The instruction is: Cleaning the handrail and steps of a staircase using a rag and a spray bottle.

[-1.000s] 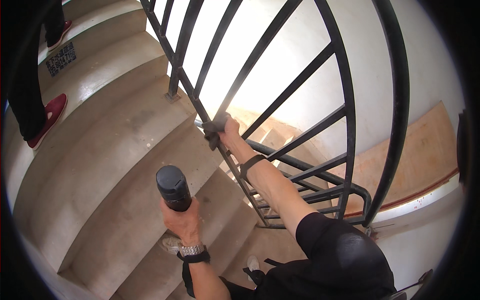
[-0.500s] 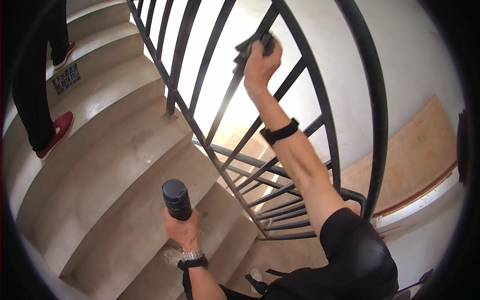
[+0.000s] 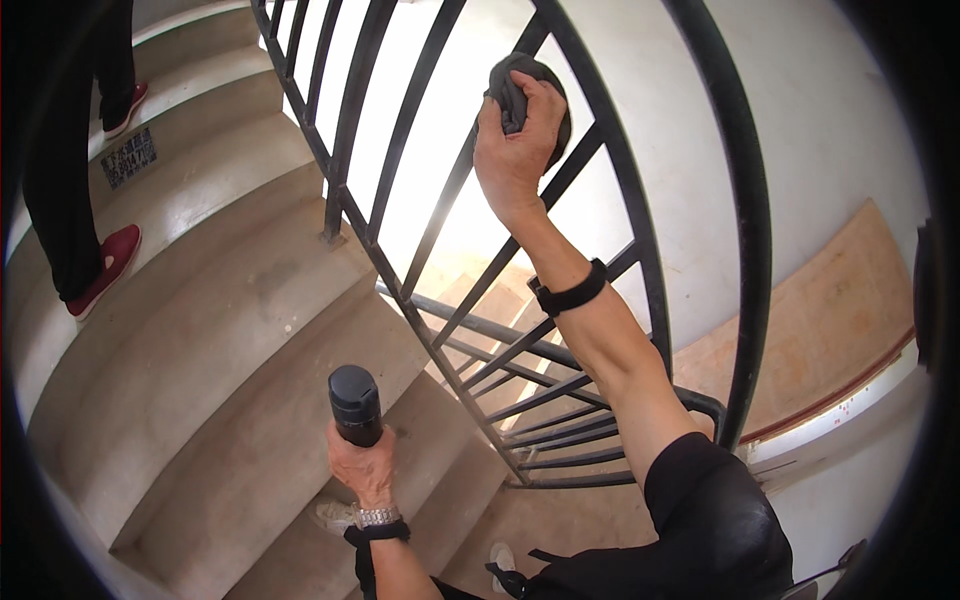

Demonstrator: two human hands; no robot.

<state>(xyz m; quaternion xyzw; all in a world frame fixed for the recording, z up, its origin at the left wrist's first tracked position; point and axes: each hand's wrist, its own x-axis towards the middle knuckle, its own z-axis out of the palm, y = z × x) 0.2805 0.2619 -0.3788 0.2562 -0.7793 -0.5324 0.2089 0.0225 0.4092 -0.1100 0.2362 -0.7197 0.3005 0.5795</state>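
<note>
Head | right arm (image 3: 612,365) outstretched, right fingers (image 3: 543,98) clutching cloth (image 3: 509,98) | left fingers (image 3: 387,442) wrapped round bottle (image 3: 355,402)

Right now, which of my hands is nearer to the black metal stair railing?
Right. Your right hand is up at the railing, holding a dark grey cloth against it. Your left hand, around a black cylindrical bottle, is apart from the railing, over the beige steps.

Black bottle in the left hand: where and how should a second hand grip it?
Take the black bottle by its round upper end, probably from above: the left hand covers the lower part, while the cylindrical top sticks out uncovered.
</note>
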